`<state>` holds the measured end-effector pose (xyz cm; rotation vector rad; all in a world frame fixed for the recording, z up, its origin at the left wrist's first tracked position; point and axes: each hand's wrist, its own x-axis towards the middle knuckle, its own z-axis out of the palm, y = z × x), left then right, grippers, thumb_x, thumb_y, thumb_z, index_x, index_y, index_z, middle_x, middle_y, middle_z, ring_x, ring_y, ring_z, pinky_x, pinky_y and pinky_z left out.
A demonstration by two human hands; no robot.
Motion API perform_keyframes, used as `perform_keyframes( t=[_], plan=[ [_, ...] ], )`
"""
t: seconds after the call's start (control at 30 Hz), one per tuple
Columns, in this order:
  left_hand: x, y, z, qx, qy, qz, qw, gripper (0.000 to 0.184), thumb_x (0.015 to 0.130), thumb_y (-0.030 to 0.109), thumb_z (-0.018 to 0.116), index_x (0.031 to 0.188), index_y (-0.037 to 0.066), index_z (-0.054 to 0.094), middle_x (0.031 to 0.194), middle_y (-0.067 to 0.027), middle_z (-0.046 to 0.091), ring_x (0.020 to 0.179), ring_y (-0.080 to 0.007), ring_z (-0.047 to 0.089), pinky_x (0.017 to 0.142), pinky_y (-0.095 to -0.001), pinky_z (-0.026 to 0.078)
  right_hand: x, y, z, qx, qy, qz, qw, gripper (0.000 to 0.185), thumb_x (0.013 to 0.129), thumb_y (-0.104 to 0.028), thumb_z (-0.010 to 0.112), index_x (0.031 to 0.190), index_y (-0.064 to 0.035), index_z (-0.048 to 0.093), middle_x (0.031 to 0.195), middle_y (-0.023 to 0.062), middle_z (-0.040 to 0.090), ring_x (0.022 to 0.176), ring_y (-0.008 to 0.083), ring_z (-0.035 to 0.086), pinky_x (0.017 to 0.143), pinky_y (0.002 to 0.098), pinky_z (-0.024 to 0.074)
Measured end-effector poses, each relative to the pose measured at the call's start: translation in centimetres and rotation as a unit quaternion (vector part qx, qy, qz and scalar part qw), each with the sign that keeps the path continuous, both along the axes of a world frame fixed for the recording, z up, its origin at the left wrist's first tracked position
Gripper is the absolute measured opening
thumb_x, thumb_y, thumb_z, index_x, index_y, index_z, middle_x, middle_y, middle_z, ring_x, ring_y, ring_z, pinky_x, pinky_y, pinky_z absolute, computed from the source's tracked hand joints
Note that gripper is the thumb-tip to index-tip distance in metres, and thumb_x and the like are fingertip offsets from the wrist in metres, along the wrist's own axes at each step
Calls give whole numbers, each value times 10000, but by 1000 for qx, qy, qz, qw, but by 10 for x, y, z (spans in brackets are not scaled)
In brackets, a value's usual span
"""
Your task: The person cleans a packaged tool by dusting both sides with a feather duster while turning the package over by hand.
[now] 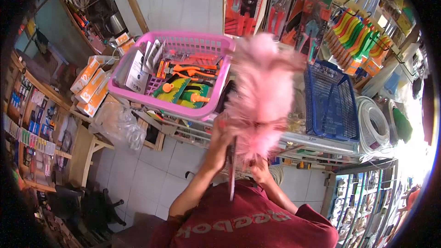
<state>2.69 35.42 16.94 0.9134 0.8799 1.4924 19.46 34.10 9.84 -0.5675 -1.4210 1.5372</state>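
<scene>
A fluffy pink duster (264,96), blurred by motion, rises in front of my chest and hides part of the counter. My right hand (261,171) is closed at its lower end, with the handle mostly hidden. My left hand (220,143) grips a thin flat object (232,170), seen edge-on beside the duster; what it is cannot be made out. Left of the duster, a pink basket (167,105) holds orange-handled pliers (195,70), green and yellow packages (172,92) and white cards (138,71).
A blue basket (330,98) stands on the counter at right, near coiled white cable (373,124). Orange and white boxes (92,85) and a clear plastic bag (119,121) lie at left. Packaged tools (245,4) hang behind. A black chair (103,211) stands lower left.
</scene>
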Motion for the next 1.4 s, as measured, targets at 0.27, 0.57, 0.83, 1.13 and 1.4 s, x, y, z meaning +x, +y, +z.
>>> perform_keyframes(
  t=[0.27,0.57,0.83,1.13,1.4],
  plan=[
    [37,56,-12,118,141,120,976,669,871,226,638,1367,5,248,1242,-136,364,1046,-186,459,875,-320,403,15,5,77,4,-243,-153,958,398,700,-188,796,950,11,558,802,45,594,712,100,527,632,283,453],
    [31,68,-18,53,333,80,938,689,866,378,613,1349,0,299,1115,-142,537,1005,-242,439,929,-359,315,35,34,59,7,-250,-221,943,170,881,-170,602,859,-25,515,665,-40,390,627,56,332,525,254,297],
    [46,80,-14,-136,-63,-70,986,483,847,314,614,1211,60,421,1067,-52,518,937,-143,532,779,-294,456,44,64,89,-197,-43,-136,970,268,944,-282,491,1022,-30,535,638,-11,464,425,71,421,373,232,317],
    [25,111,-58,-75,-59,-11,995,464,872,329,541,1226,52,422,1081,-54,489,957,-149,488,854,-271,393,47,114,38,140,-432,-368,811,480,866,-379,589,1125,22,545,773,103,588,741,256,555,736,339,443],
    [18,116,-16,120,307,128,935,575,891,232,546,1320,-35,270,1274,-168,407,1168,-201,417,1005,-346,320,8,100,111,9,-222,-161,962,308,884,-225,607,1017,52,610,881,78,661,836,78,560,734,247,436]
  ],
)
